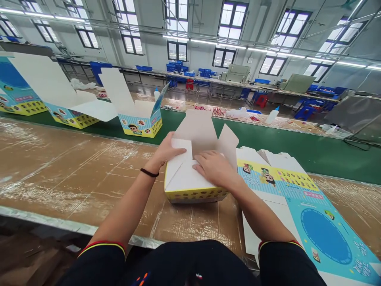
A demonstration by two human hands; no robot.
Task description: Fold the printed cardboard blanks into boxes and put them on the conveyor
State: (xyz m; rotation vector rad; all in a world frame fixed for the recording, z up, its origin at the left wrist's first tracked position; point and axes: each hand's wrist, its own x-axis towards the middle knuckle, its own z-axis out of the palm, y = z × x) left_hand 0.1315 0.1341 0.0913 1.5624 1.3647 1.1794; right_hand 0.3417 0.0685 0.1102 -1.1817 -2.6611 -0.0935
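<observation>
A partly folded cardboard box (181, 174) stands on the work surface in front of me, white flaps up and a yellow printed side towards me. My left hand (169, 151) holds its left edge, thumb lying on a white flap and the other fingers mostly hidden behind the side. Flat on the folded flaps lies my right hand (214, 169), its fingers stretched towards the middle. At the far side a tall flap (200, 127) stands upright, and a smaller flap (228, 143) sticks up at the right.
Flat printed box blanks (324, 226) lie stacked at my right. Several opened boxes, one a small box (139, 125), stand along the green conveyor belt (175, 119). Beyond it are a white glue bottle (272, 116) and small red pieces (218, 112). Brown sheeting (74, 171) covers the table.
</observation>
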